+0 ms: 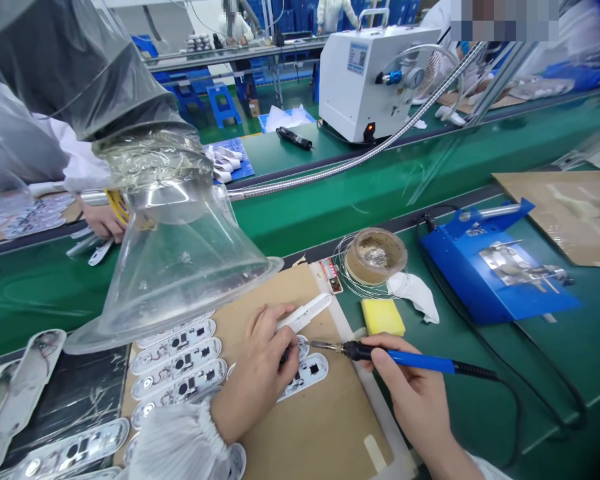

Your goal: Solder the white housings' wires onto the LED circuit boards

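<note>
The person's right hand [413, 390] is clamping round the blue handle of a soldering iron [423, 361], whose metal tip is pointing to nine o'clock, just beside the fingertips of the left hand [260, 360]. Those left fingers are curling down over a circuit board [314, 371], which is lying on the cardboard [343, 423] at three o'clock from that hand; I'm not managing to tell what, if anything, they are pinching. The two hands are working apart, with only the iron's tip bridging the gap. Since the tip is sitting so near bare skin, a small slip of the right wrist could, I'd judge, be burning a finger. A white plastic strip [310, 311] is resting at one o'clock from the left hand, and a straying hot tip might be marking it. The cord [518, 408] is looping away at four o'clock across the green bench [555, 393], so a snag there could be jerking the iron off its mark. The loose white sleeve [180, 437] is hanging over a row of boards [177, 363] at nine o'clock, where a careless sweep might be shifting them.
</note>
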A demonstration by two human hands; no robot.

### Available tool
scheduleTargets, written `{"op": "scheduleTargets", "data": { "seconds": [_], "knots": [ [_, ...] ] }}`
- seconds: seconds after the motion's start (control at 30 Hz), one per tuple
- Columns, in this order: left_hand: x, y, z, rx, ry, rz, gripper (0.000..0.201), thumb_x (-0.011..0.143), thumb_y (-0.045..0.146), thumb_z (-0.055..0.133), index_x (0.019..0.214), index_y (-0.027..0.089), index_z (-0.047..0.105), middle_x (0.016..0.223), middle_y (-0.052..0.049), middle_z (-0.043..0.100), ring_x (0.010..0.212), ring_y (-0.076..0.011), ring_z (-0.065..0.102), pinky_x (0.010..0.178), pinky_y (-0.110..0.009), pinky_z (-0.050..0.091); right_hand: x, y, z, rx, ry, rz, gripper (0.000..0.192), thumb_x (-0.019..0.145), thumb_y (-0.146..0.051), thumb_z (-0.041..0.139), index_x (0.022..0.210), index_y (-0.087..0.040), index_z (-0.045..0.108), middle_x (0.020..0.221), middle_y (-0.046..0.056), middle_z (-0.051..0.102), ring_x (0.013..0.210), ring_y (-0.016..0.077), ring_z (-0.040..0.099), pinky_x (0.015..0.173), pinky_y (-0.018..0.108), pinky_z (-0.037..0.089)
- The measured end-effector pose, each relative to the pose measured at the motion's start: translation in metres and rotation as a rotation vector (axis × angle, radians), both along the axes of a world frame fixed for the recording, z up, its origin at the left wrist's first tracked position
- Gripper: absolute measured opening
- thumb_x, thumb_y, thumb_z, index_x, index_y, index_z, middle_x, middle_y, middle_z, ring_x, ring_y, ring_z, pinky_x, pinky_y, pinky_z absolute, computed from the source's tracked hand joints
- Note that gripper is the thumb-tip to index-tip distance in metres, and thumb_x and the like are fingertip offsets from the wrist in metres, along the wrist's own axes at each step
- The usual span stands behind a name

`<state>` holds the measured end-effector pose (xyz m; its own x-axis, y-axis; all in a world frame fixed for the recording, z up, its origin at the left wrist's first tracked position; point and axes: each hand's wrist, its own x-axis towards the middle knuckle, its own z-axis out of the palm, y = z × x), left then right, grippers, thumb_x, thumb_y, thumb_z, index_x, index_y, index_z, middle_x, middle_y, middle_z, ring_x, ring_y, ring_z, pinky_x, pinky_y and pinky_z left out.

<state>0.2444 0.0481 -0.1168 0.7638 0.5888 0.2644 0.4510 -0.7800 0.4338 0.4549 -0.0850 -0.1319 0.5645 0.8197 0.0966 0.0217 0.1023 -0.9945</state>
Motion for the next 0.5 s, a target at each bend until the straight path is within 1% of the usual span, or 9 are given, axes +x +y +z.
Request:
{"op": "scheduleTargets", "data": {
  "seconds": [0.07, 0.17, 0.3, 0.5],
  "knots": [
    [-0.0003, -0.0002, -0.0013, 0.012, 0.014, -0.004, 0.018, 0.101, 0.007, 0.05, 0.094, 0.023, 0.052, 0.142, -0.014, 0.054, 0.137, -0.0302, 0.051, 0.115, -0.064, 0.046, -0.0003, 0.0004, 0.0009, -0.009, 0.003, 0.019, 0.009, 0.099, -0.029, 0.075, 0.101, -0.033, 0.083, 0.088, 0.0, 0.083, 0.068, 0.0126, 0.079, 0.066, 0.012, 0.062],
    [-0.0008, -0.0005, -0.002, 0.011, 0.029, -0.008, 0.017, 0.102, 0.008, 0.049, 0.096, 0.023, 0.053, 0.143, -0.014, 0.054, 0.139, -0.0301, 0.05, 0.118, -0.068, 0.043, -0.0024, 0.0019, 0.0039, -0.018, 0.027, -0.018, 0.007, 0.096, -0.03, 0.077, 0.096, -0.031, 0.084, 0.081, 0.0, 0.082, 0.064, 0.0129, 0.078, 0.063, 0.012, 0.062],
    [-0.0014, -0.0006, -0.0005, -0.001, 0.03, -0.005, 0.017, 0.102, 0.009, 0.049, 0.096, 0.023, 0.055, 0.141, -0.014, 0.056, 0.138, -0.0301, 0.052, 0.119, -0.069, 0.042, -0.0051, 0.004, 0.0082, -0.029, 0.029, -0.067, 0.005, 0.092, -0.031, 0.08, 0.092, -0.028, 0.084, 0.077, 0.001, 0.081, 0.061, 0.0142, 0.077, 0.06, 0.014, 0.063],
    [-0.0007, 0.0008, -0.0004, -0.017, 0.045, -0.004, 0.016, 0.101, 0.01, 0.051, 0.095, 0.023, 0.058, 0.142, -0.013, 0.057, 0.136, -0.0299, 0.055, 0.122, -0.07, 0.038, -0.0037, 0.0035, 0.0067, -0.022, 0.003, -0.041, 0.007, 0.094, -0.03, 0.077, 0.092, -0.028, 0.083, 0.079, 0.001, 0.081, 0.063, 0.0151, 0.077, 0.06, 0.016, 0.063]
  ]
}}
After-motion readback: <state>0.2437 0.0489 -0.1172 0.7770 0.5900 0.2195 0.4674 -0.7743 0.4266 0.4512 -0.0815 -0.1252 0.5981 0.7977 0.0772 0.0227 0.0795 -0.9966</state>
